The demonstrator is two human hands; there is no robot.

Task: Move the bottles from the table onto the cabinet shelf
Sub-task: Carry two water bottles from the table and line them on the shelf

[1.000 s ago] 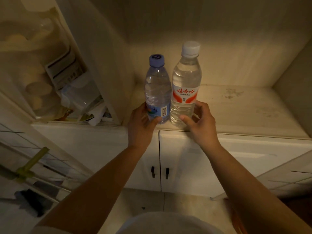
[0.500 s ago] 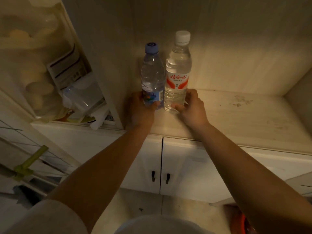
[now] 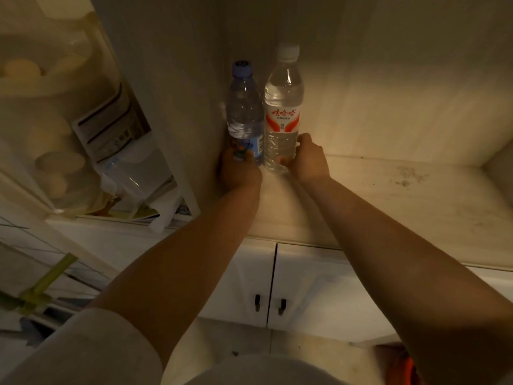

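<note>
Head | bottles upright, caps up, on shelf | left grip, right grip each clasp one

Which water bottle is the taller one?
The bottle with the white cap and red label, held by the right hand, is taller. The bottle with the blue cap, held by the left hand, stands shorter beside it.

The pale cabinet shelf bears two upright water bottles, blue-capped touching white-capped, near its left wall.
</note>
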